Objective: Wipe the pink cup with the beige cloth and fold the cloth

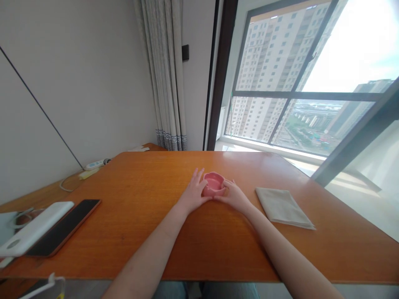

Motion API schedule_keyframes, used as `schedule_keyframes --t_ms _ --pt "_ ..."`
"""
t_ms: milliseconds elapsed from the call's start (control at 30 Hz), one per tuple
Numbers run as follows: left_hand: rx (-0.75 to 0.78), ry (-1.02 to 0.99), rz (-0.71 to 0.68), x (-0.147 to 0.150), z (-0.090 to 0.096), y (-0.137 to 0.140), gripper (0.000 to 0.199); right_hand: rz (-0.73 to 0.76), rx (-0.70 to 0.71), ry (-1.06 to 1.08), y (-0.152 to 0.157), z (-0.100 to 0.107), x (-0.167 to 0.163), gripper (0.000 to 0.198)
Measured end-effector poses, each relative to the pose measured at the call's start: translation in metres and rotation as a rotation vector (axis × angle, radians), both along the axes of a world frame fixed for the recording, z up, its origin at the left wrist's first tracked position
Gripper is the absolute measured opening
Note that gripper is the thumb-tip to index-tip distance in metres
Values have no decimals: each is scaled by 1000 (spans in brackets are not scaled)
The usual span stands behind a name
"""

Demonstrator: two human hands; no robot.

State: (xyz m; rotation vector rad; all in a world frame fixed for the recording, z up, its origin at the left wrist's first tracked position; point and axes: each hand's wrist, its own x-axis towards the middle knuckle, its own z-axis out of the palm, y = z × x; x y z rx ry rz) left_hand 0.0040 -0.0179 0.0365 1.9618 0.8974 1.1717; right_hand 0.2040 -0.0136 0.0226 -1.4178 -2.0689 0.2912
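A small pink bowl [214, 181] with a wavy rim sits between my two hands, over the middle of the wooden table. My left hand [193, 192] grips its left side, the thumb low near the front and a couple of fingers stretched up past the rim. On the opposite side my right hand [234, 195] pinches the rim and wall between thumb and fingers. Nothing shows inside the bowl. Whether its base touches the tabletop I cannot tell. A folded grey cloth [282, 207] lies to the right of my right hand.
On the wooden table [140, 232], a black phone [65, 226] and a white oblong device [39, 228] lie at the left. A power strip [95, 164] with a cable sits beyond the left edge. Behind stand a curtain [168, 74] and a large window [289, 95].
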Motion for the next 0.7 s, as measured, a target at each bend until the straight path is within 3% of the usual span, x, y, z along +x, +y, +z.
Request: schedule_keyframes --t_ms 133,233,333,467,567,700 --pt "6 130 -107 -5 -10 6 17 164 -78 129 -7 -6 -7 38" --pt "67 200 -19 -16 -9 7 16 183 -112 236 -5 -15 -10 55" --pt "112 282 180 -46 -1 12 17 151 -124 343 1 -25 -6 62" --pt "121 484 555 -115 4 26 22 65 -120 353 12 -33 9 58" --pt "146 664 787 -169 -4 33 25 -7 -132 361 19 -34 17 52" --pt "150 832 955 -218 -21 34 28 -30 -96 338 20 -30 20 49"
